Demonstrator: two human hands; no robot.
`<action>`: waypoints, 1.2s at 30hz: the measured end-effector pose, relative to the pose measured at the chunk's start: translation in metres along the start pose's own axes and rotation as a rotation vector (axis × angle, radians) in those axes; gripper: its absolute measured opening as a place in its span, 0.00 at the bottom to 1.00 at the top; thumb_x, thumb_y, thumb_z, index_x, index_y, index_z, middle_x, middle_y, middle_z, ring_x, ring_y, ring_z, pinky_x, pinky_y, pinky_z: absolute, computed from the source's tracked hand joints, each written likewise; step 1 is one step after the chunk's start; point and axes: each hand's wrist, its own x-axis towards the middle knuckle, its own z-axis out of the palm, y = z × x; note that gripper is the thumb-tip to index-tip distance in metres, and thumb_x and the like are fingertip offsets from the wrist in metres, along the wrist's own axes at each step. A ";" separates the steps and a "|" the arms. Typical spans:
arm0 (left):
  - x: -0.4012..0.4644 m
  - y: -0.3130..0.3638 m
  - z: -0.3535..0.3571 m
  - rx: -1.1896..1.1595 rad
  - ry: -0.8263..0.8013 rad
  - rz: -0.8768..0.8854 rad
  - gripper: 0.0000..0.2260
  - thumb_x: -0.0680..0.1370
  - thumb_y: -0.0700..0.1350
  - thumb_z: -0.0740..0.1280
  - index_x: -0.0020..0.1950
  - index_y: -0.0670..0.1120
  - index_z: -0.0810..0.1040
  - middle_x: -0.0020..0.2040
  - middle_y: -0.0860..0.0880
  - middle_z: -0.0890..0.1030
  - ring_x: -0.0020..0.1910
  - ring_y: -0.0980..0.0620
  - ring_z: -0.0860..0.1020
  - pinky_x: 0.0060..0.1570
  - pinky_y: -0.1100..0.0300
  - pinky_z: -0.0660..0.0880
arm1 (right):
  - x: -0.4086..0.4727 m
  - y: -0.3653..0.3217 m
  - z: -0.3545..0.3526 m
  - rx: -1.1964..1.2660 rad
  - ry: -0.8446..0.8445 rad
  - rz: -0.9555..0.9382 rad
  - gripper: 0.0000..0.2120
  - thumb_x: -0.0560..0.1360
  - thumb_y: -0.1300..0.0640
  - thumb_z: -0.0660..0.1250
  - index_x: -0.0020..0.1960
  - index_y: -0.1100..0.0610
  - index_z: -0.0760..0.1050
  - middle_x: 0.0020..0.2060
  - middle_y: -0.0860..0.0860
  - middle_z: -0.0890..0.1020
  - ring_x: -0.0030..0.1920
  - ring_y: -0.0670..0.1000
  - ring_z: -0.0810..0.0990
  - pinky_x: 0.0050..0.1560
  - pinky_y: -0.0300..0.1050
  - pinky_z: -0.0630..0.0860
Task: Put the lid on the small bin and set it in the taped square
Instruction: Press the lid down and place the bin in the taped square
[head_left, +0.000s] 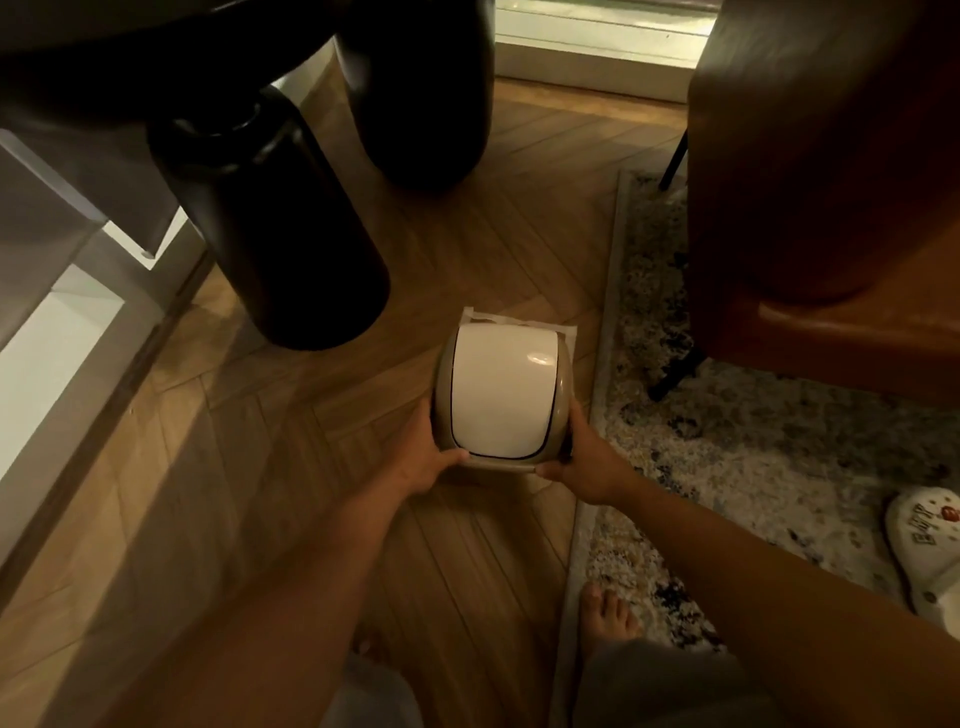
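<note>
- The herringbone wood floor (291, 457) fills most of the frame; a patterned rug (753, 457) lies at right.
- The small bin (501, 397), its white lid (501, 387) fitted on, sits at centre, over the taped square (570, 332), whose tape shows at its top edge.
- The left hand (423, 462) and right hand (584, 465) clasp the bin's lower corners, fingers wrapped around its sides.

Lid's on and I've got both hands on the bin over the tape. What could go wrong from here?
1. The small bin hides most of the taped square; only its far edge and corners show, so it may land off-centre or skewed.
2. The left hand and right hand grip near the lid; pressing it might tip the white flap or unseat the lid.
3. The rug edge lies just right of the tape; the base might catch it.
</note>
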 end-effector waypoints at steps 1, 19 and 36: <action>0.005 0.000 0.001 0.000 0.020 0.008 0.48 0.67 0.48 0.79 0.79 0.52 0.54 0.76 0.47 0.63 0.74 0.46 0.63 0.71 0.46 0.63 | 0.004 0.002 -0.001 0.035 0.000 -0.003 0.57 0.70 0.65 0.76 0.80 0.49 0.37 0.76 0.52 0.65 0.75 0.53 0.64 0.71 0.57 0.69; 0.137 0.043 -0.012 0.180 0.138 0.086 0.37 0.69 0.52 0.77 0.74 0.48 0.65 0.70 0.44 0.73 0.68 0.43 0.71 0.65 0.50 0.68 | 0.123 0.012 -0.056 0.177 0.124 0.048 0.56 0.69 0.65 0.78 0.81 0.50 0.41 0.76 0.52 0.66 0.75 0.52 0.65 0.72 0.58 0.67; 0.200 0.069 -0.020 0.125 0.117 0.130 0.35 0.71 0.48 0.76 0.75 0.52 0.64 0.66 0.49 0.77 0.52 0.56 0.74 0.54 0.59 0.66 | 0.182 0.003 -0.102 0.089 0.085 0.024 0.54 0.72 0.64 0.75 0.79 0.40 0.40 0.65 0.46 0.70 0.48 0.48 0.81 0.36 0.50 0.84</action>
